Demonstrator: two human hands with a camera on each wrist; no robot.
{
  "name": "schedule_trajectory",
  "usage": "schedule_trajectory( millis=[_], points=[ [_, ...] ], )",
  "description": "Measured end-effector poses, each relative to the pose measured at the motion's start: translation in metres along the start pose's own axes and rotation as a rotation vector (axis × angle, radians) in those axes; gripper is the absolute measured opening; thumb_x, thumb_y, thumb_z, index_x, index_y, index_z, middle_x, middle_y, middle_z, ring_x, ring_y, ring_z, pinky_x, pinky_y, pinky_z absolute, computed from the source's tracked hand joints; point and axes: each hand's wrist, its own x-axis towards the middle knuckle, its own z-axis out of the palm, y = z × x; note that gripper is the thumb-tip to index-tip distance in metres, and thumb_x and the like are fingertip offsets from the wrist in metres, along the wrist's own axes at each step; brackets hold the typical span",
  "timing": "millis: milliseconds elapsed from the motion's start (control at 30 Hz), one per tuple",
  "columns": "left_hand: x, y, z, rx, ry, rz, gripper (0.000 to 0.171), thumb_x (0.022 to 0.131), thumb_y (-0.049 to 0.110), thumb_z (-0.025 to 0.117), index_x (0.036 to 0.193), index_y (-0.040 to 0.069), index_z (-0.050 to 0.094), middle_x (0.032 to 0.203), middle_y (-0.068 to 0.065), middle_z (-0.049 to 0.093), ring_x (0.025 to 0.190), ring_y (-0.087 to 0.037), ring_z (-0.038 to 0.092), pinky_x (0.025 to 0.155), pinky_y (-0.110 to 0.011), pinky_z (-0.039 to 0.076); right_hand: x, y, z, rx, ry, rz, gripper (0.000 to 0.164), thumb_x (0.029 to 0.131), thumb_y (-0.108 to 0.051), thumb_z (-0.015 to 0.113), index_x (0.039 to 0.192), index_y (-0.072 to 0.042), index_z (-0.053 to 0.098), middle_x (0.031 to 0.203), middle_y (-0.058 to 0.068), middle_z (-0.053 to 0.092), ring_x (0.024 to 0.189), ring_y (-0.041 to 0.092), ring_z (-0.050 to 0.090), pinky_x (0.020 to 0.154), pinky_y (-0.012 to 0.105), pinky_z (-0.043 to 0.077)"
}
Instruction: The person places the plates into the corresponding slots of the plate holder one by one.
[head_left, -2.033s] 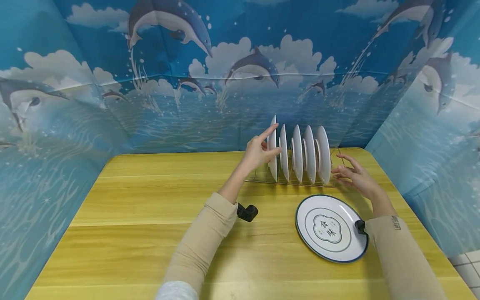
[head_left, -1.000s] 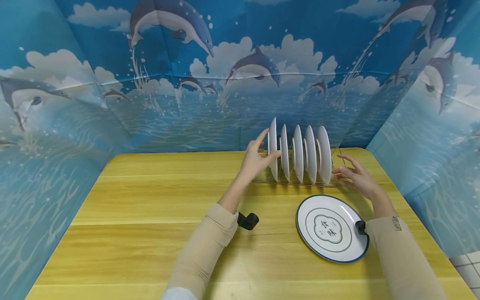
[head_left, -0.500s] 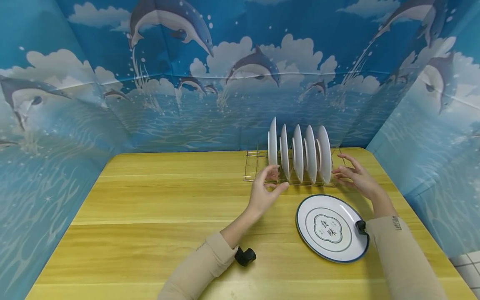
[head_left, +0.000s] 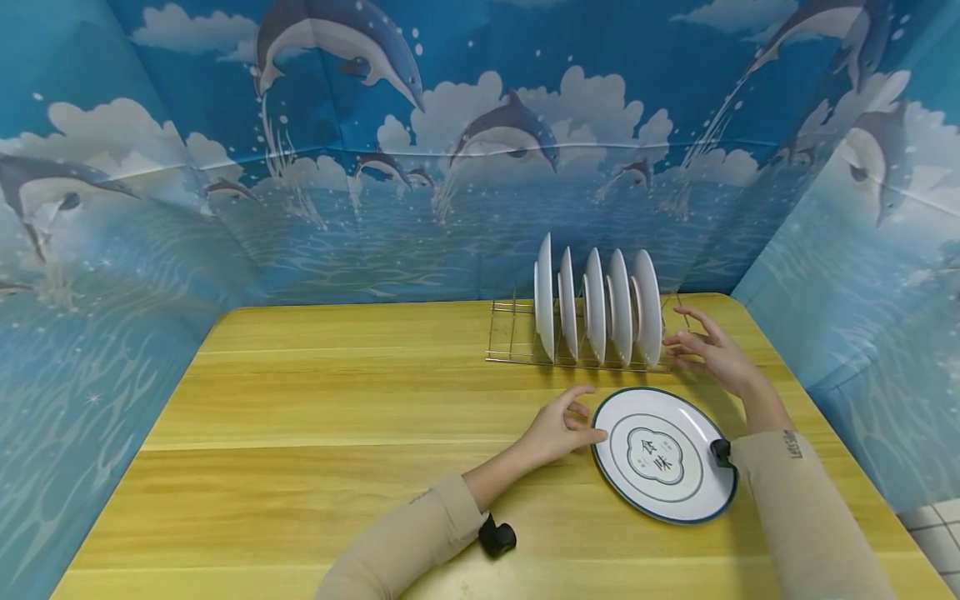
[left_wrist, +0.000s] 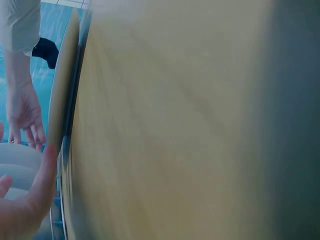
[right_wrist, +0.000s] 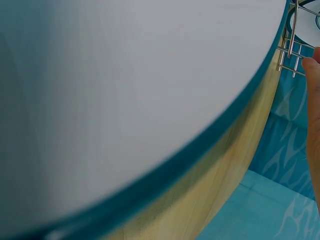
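A large white plate with a blue rim and dark printed characters lies face up on the table at the right front. My left hand is at its left edge, thumb tip over the rim and fingers apart and loosely bent. Behind it, a wire dish rack holds several white plates on edge. At the rack's right end my right hand has thumb and fingers around the end wires. In the right wrist view, the right thumb meets the rack wire, and the big plate fills much of the picture.
The wooden table ends at the back against a blue dolphin-print curtain, which also lines both sides. Bare slots show at the rack's left end. A black wrist camera sits on the left sleeve.
My left hand has left the leftmost plate in the rack and moved forward, down and right to the flat plate's left edge. The leftmost plate stays upright in the rack; my right hand stays put.
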Motion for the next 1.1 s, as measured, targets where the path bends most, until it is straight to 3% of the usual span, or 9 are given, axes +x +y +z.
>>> schedule_trajectory(
  millis=[200, 333, 400, 533, 633, 767, 933, 1100],
  points=[
    [0.003, -0.006, 0.012, -0.076, -0.022, -0.119, 0.066, 0.077, 0.004, 0.073, 0.135, 0.018, 0.045, 0.102, -0.007, 0.054, 0.061, -0.017, 0.062, 0.054, -0.03, 0.056, 0.0, 0.0, 0.0, 0.003, 0.001, 0.003, 0.049, 0.097, -0.028, 0.042, 0.142, -0.03, 0.022, 0.099, -0.006, 0.063, 0.092, 0.008, 0.06, 0.078, 0.018, 0.051],
    [0.007, -0.009, 0.016, -0.084, -0.065, -0.162, 0.062, 0.077, 0.003, 0.072, 0.132, 0.019, 0.048, 0.096, -0.004, 0.053, 0.056, -0.017, 0.06, 0.052, -0.03, 0.056, 0.001, 0.002, 0.0, 0.019, -0.003, 0.005, 0.05, 0.097, -0.027, 0.042, 0.142, -0.028, 0.022, 0.101, -0.002, 0.063, 0.092, 0.009, 0.06, 0.079, 0.018, 0.051],
    [0.009, -0.011, 0.017, -0.056, -0.094, -0.165, 0.061, 0.077, 0.003, 0.072, 0.131, 0.018, 0.049, 0.095, -0.004, 0.053, 0.055, -0.015, 0.059, 0.052, -0.029, 0.056, 0.001, 0.002, 0.0, 0.023, -0.004, 0.006, 0.049, 0.097, -0.027, 0.043, 0.141, -0.03, 0.023, 0.101, -0.001, 0.063, 0.093, 0.009, 0.06, 0.079, 0.018, 0.051],
    [0.013, -0.012, 0.018, 0.093, -0.128, -0.137, 0.062, 0.075, 0.005, 0.074, 0.131, 0.017, 0.05, 0.114, -0.008, 0.05, 0.054, -0.015, 0.059, 0.051, -0.025, 0.055, 0.001, 0.001, 0.0, 0.025, -0.004, 0.002, 0.049, 0.097, -0.026, 0.043, 0.141, -0.03, 0.023, 0.1, -0.004, 0.063, 0.092, 0.008, 0.06, 0.079, 0.018, 0.051],
    [0.016, -0.011, 0.019, 0.245, -0.122, -0.096, 0.065, 0.073, 0.009, 0.077, 0.131, 0.015, 0.05, 0.124, -0.008, 0.046, 0.071, -0.012, 0.06, 0.053, -0.019, 0.053, 0.0, 0.0, 0.0, 0.016, -0.004, 0.003, 0.05, 0.097, -0.026, 0.042, 0.143, -0.028, 0.022, 0.099, -0.006, 0.063, 0.092, 0.008, 0.06, 0.079, 0.018, 0.051],
    [0.018, -0.01, 0.018, 0.379, -0.117, -0.064, 0.066, 0.071, 0.014, 0.079, 0.131, 0.012, 0.051, 0.118, -0.006, 0.05, 0.095, -0.009, 0.051, 0.065, -0.012, 0.05, 0.0, -0.001, 0.0, 0.002, -0.004, 0.008, 0.051, 0.097, -0.027, 0.042, 0.143, -0.028, 0.02, 0.099, -0.007, 0.063, 0.092, 0.008, 0.06, 0.078, 0.018, 0.051],
    [0.017, -0.011, 0.014, 0.388, -0.115, -0.07, 0.066, 0.07, 0.014, 0.08, 0.13, 0.013, 0.052, 0.119, -0.005, 0.051, 0.092, -0.011, 0.051, 0.078, -0.012, 0.045, 0.0, -0.001, -0.001, 0.016, -0.013, 0.009, 0.049, 0.097, -0.026, 0.042, 0.141, -0.031, 0.022, 0.101, -0.003, 0.063, 0.093, 0.009, 0.06, 0.079, 0.018, 0.051],
    [0.014, -0.008, 0.011, 0.315, -0.1, -0.1, 0.066, 0.069, 0.01, 0.08, 0.129, 0.015, 0.053, 0.128, -0.007, 0.047, 0.098, -0.012, 0.053, 0.073, -0.015, 0.049, 0.001, 0.0, -0.002, 0.035, -0.025, 0.004, 0.047, 0.097, -0.026, 0.043, 0.14, -0.033, 0.024, 0.103, 0.0, 0.063, 0.094, 0.01, 0.06, 0.079, 0.019, 0.051]
  ],
)
